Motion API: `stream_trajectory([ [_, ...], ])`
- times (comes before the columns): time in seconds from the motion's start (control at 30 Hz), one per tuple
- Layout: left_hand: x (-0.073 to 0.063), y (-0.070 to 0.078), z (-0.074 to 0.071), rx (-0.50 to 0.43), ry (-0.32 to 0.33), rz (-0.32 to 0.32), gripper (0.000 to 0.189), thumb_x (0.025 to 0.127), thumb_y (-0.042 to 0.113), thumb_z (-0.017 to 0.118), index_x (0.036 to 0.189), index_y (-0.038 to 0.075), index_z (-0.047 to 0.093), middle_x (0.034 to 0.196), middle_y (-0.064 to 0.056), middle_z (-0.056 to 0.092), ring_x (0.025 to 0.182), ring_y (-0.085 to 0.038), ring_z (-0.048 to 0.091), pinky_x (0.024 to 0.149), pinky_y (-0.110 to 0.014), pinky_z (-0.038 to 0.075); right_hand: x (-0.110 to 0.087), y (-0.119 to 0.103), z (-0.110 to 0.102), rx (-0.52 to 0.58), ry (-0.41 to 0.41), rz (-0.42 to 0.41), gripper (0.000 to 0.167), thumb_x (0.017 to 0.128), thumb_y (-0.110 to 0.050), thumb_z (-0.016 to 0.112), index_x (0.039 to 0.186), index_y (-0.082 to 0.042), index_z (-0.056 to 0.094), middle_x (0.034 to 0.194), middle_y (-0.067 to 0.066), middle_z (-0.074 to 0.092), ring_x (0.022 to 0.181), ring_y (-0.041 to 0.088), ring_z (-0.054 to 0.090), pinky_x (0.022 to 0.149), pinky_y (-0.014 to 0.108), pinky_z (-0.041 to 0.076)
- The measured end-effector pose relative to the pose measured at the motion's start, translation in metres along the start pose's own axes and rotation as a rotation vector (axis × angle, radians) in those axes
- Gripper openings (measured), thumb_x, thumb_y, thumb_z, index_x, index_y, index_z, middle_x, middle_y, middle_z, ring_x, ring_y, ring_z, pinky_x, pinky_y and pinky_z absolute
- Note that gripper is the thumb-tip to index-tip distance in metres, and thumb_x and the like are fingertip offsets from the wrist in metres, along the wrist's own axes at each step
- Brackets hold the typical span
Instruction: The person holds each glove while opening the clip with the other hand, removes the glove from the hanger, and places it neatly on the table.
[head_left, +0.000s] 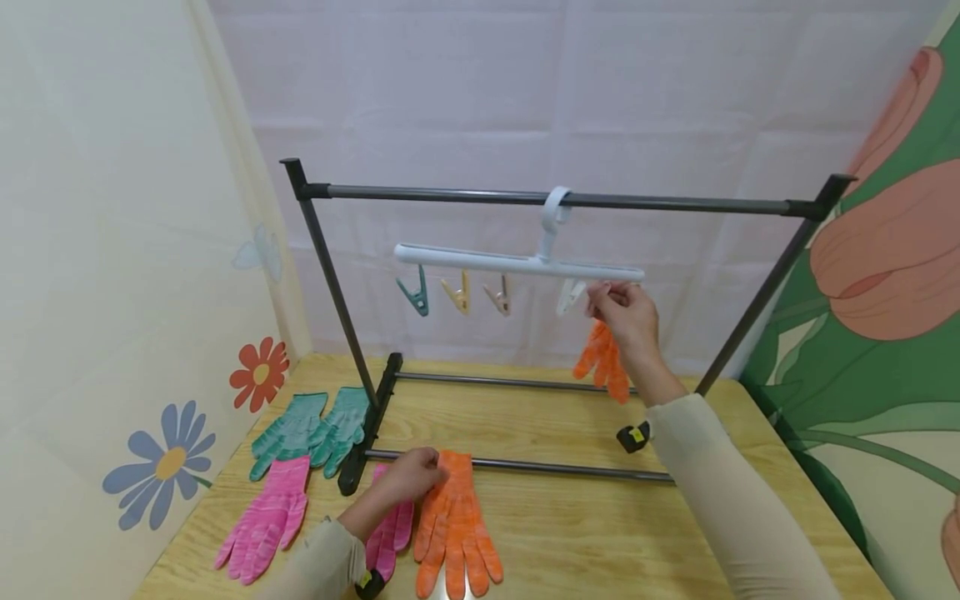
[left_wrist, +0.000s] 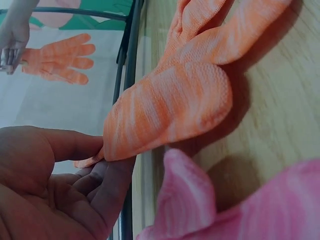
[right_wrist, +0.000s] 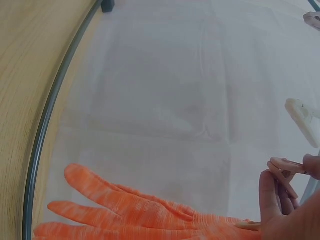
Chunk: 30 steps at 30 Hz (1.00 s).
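My left hand (head_left: pixel 408 481) pinches the cuff of an orange glove (head_left: pixel 456 533) between thumb and fingers. That glove's fingers rest on the table while its cuff is lifted, as the left wrist view shows. Up at the right end of the pale hanger (head_left: pixel 480 260), my right hand (head_left: pixel 630 321) pinches a small pinkish clothespin (right_wrist: pixel 285 175). Just beside those fingers a second orange glove (right_wrist: pixel 130 210) hangs by its cuff, fingers downward, with a beige clip tip (right_wrist: pixel 247 226) on it. Whether my fingers also touch this cuff is hidden. A white clothespin (head_left: pixel 570 297) hangs left of my right hand.
The hanger hooks over the top rail (head_left: pixel 435 196) of a black rack. Teal (head_left: pixel 415 292), yellow (head_left: pixel 457 293) and beige (head_left: pixel 498 296) clothespins dangle from its left part. Teal gloves (head_left: pixel 292 425) and pink gloves (head_left: pixel 266 521) lie at the table's left, one pink partly under my left hand.
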<state>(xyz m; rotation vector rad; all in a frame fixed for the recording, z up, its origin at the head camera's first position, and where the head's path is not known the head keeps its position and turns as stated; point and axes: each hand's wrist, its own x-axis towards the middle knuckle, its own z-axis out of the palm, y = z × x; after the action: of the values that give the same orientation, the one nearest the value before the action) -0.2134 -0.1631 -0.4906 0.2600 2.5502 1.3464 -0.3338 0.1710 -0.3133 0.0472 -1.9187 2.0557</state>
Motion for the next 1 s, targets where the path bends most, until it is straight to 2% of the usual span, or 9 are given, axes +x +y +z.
stream_trajectory([
  [0.17,-0.002,0.002,0.002,0.01,-0.012,0.002,0.015,0.094,0.01,0.065,0.082,0.004,0.057,0.069,0.001,0.048,0.059,-0.013,0.044,0.053,-0.028,0.037,-0.001,0.0,-0.001,0.001,0.004,-0.001,0.027,0.092,-0.021,0.076,0.103,-0.004,0.058,0.085,0.001,0.064,0.072,0.012,0.063,0.072,0.022,0.058],
  [0.37,-0.003,0.001,0.005,0.024,-0.04,0.034,0.024,0.093,0.009,0.062,0.074,0.011,0.048,0.064,0.004,0.042,0.054,-0.01,0.039,0.051,-0.026,0.033,-0.001,0.001,-0.001,-0.013,0.011,0.017,0.027,0.092,-0.024,0.076,0.104,-0.006,0.058,0.087,0.0,0.064,0.073,0.011,0.063,0.072,0.021,0.058],
  [0.67,-0.003,0.003,0.009,0.032,-0.039,-0.066,0.019,0.09,0.01,0.07,0.081,0.006,0.054,0.07,0.0,0.048,0.06,-0.014,0.044,0.054,-0.028,0.037,0.001,0.004,-0.004,0.003,0.004,0.025,0.029,0.092,-0.023,0.076,0.107,-0.006,0.059,0.085,-0.001,0.065,0.073,0.011,0.063,0.072,0.02,0.057],
  [0.83,0.0,0.005,0.01,0.068,-0.039,-0.079,0.019,0.089,0.011,0.071,0.082,0.005,0.054,0.074,-0.002,0.05,0.063,-0.015,0.045,0.056,-0.029,0.038,-0.001,0.003,-0.004,-0.007,0.005,0.015,0.029,0.092,-0.024,0.076,0.108,-0.006,0.059,0.087,-0.001,0.065,0.074,0.011,0.063,0.072,0.019,0.057],
  [1.0,0.001,0.006,0.011,0.088,-0.036,-0.088,0.02,0.089,0.011,0.072,0.097,-0.001,0.059,0.088,-0.006,0.058,0.074,-0.019,0.05,0.063,-0.033,0.043,-0.003,0.002,-0.003,-0.002,0.005,0.007,0.028,0.092,-0.024,0.076,0.105,-0.006,0.059,0.087,-0.001,0.064,0.073,0.01,0.063,0.071,0.02,0.057],
])
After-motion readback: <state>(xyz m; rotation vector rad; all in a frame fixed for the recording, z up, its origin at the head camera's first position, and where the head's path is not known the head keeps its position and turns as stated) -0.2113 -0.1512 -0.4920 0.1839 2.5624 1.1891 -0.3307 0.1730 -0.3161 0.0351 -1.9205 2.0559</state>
